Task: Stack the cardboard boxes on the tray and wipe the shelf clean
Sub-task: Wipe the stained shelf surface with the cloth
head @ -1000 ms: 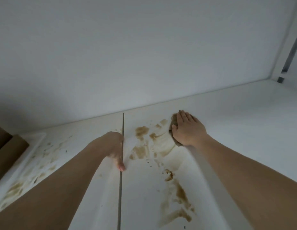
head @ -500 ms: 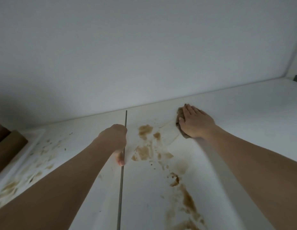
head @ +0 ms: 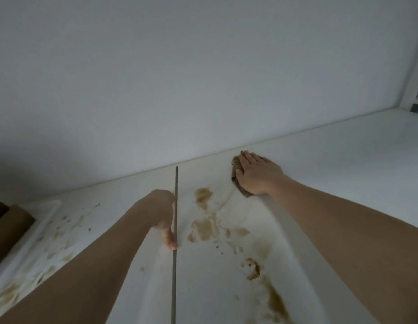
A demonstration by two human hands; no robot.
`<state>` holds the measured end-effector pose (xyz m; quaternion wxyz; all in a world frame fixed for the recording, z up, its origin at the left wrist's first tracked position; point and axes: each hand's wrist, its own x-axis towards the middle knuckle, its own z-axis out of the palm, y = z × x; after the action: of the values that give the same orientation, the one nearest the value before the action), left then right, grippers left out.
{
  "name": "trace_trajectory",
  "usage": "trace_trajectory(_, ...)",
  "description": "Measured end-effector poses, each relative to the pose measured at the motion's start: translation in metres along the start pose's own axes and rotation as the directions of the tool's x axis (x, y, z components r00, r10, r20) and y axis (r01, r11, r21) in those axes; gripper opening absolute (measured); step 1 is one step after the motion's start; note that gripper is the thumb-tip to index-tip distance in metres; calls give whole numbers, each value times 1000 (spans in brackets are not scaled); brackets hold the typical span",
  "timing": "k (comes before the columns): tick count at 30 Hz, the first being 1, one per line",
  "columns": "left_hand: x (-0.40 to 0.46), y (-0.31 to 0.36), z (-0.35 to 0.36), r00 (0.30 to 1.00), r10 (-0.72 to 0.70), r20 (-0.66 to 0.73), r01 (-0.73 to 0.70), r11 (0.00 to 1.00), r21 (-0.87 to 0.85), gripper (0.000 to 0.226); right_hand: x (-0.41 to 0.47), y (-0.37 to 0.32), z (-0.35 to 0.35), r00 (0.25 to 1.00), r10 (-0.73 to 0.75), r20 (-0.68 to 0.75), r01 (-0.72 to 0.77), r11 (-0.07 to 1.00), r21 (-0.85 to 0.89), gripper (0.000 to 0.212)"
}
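Right hand, fingers straight and together, pressing flat on a crumpled brown wiping cloth at the rear of the white flat shelf surface, close to the pale back wall; cloth edges show beyond the fingertips and below the palm. Brown smeared stains lie on the shelf nearer the viewer than those fingers and trail toward the lower right. Left hand rests beside the dark narrow seam dividing the shelf, thumb along it; its other fingers are hidden, so their state cannot be told. Far left of the left hand: white stained plastic tray bearing brown cardboard boxes, cut by the frame edge.
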<state>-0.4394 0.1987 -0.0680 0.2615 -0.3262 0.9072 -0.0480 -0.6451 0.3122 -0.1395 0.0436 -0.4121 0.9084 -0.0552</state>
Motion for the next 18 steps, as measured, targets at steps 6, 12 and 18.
trace_trajectory(6,2,8,-9,997,-7,-72,8,1000,11,88,9,-39,4,986,-165,23,165,986,-14,60)
trace_trajectory(12,7,-5,0,989,33,-143,-41,998,-56,82,11,6,-5,981,-194,29,194,981,-13,58)
trace_trajectory(18,13,-14,6,989,21,-144,-38,992,-116,105,48,-4,-4,995,95,8,-95,995,1,59)
